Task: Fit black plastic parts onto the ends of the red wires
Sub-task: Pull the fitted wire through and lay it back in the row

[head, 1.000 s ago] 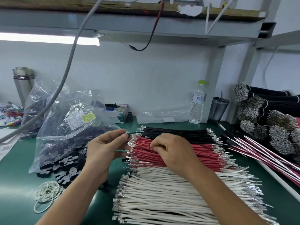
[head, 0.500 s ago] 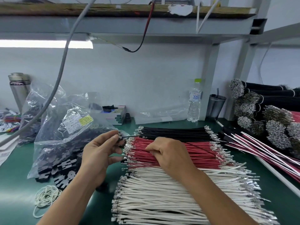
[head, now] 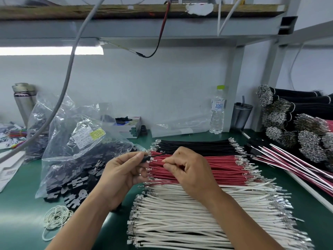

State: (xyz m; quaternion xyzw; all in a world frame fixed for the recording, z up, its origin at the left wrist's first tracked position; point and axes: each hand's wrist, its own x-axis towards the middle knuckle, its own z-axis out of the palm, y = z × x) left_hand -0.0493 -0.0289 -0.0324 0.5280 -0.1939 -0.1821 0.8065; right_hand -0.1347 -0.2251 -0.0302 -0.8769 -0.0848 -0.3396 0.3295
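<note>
Above the flat pile of red wires (head: 216, 166), the left hand (head: 122, 174) pinches a small black plastic part (head: 145, 158) while the right hand (head: 187, 168) pinches a thin dark wire (head: 162, 153) leading into it.

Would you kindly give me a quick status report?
Left hand pinches black part. Right hand pinches over red wires. Nothing blocking.

The red wires (head: 212, 166) in the middle of the desk (head: 16, 210) have matt rubbery sleeves and bright metal tips, as do the white wires (head: 198, 219) toward its near edge. At the left side the clear bag (head: 75, 152) is glossy, crinkled plastic with a paper label, and the black parts (head: 75, 184) spilling from it look like dull moulded plastic. The desk is smooth matt green, the flask (head: 24, 103) at its far left corner is brushed metal, and the shelf (head: 126, 11) overhead is rough bare wood.
</note>
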